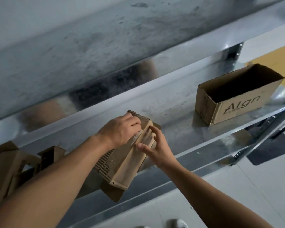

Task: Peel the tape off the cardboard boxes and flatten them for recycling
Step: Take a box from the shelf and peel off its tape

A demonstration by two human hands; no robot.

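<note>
A small brown cardboard box [122, 163] lies on the metal shelf [168, 102] in the middle, its corrugated end toward me. A strip of tan tape [130, 160] runs along its top. My left hand [120, 130] curls over the far end of the box and pinches a bit of tape there. My right hand [156, 147] rests on the right side of the box, thumb and fingers pressing against the tape strip.
An open-topped cardboard box [237, 102] printed "Algn" stands at the right on the shelf. Flattened cardboard pieces [15, 163] lean at the left edge. A flat cardboard flap [113, 191] juts out under the small box. Pale floor tiles lie below.
</note>
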